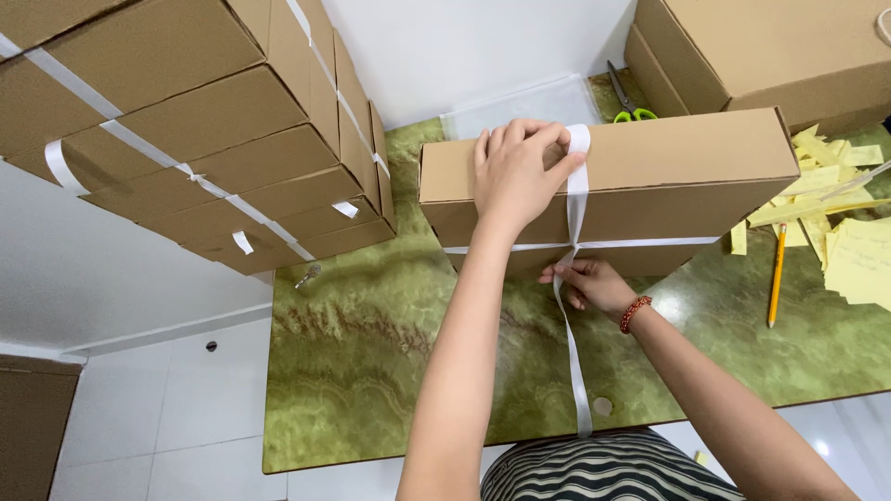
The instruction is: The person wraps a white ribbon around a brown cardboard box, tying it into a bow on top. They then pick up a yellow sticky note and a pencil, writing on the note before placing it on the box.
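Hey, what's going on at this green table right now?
A person is binding a flat cardboard box with white ribbon on a green marbled table. The left hand presses the ribbon against the box's top edge, while the right hand pinches it where the bands cross on the front face. A loose tail hangs toward the person. A stack of already tied boxes sits to the left; scissors, a pencil and yellow paper slips lie to the right.
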